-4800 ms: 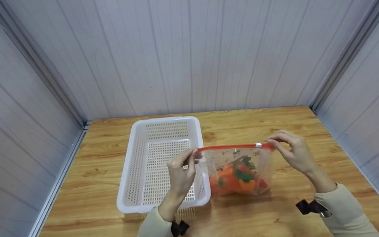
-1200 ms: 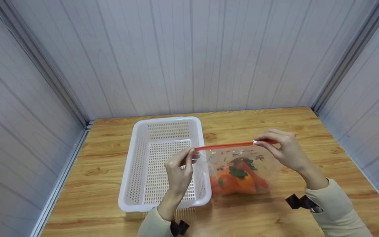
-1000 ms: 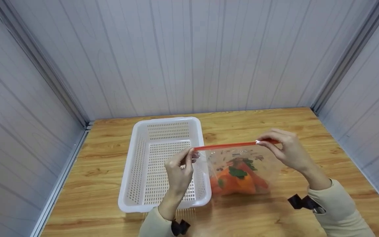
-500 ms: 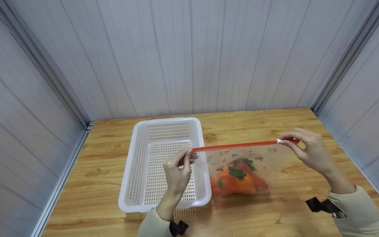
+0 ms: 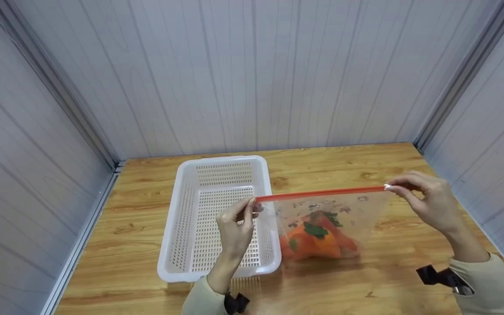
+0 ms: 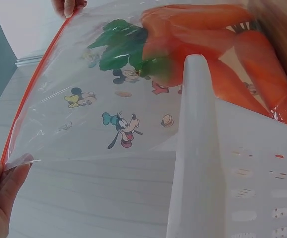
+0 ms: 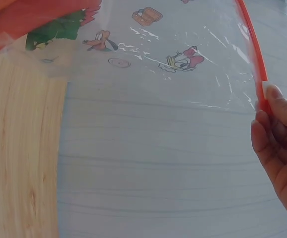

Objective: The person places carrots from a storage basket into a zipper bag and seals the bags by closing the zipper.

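A clear zip bag [image 5: 357,203] printed with cartoon figures is stretched between the hands, its red zip strip [image 5: 322,192] taut along the top. Inside lie orange carrot-like shapes [image 5: 324,245] with green leafy tops, slumped at the bag's bottom; the left wrist view shows several more of their details through the film [image 6: 198,69]. The left hand [image 5: 235,227] pinches the strip's left end, over the basket's right side. At the strip's right end, thumb and fingers of the right hand [image 5: 431,203] pinch the white slider [image 5: 387,187]. A short stub of red strip runs past the slider, between the fingers, in the right wrist view.
A white perforated plastic basket [image 5: 190,277] stands left of the bag, its right rim close against the bag's left side. Both sit on a wood-grain table [image 5: 120,227], bounded by pale panelled walls [image 5: 256,78] at the back and sides. Each wrist carries a black mount [image 5: 438,275].
The right hand has moved right with the slider, away from the left hand. More red strip now shows between the hands, and the bag's top is spread wider. The left hand has barely moved.
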Tool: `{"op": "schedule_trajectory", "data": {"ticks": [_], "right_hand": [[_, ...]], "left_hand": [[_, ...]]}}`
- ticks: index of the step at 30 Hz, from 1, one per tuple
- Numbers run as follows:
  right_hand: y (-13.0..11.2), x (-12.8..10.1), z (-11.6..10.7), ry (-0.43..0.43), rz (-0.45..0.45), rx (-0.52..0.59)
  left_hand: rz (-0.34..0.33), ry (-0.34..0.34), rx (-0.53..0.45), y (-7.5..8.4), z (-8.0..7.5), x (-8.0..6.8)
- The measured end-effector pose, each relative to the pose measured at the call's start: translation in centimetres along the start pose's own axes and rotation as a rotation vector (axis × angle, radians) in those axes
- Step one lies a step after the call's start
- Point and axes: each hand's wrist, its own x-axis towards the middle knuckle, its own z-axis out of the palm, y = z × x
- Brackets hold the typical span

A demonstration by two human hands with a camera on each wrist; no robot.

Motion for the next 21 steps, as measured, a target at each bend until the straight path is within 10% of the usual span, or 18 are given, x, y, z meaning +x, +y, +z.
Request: {"op": "schedule_trajectory", "data": {"ticks": [7,21], "right_hand": [[-1.4,0.4,-0.4,0.024,0.099,0.146],[0.4,0.9,1.5,0.111,0.241,0.034]], "left_hand": [[-0.023,-0.008,0.001,0.4,0.0,0.5],[-0.100,-0.176,0.070,0.2,-0.1,1.7]]}}
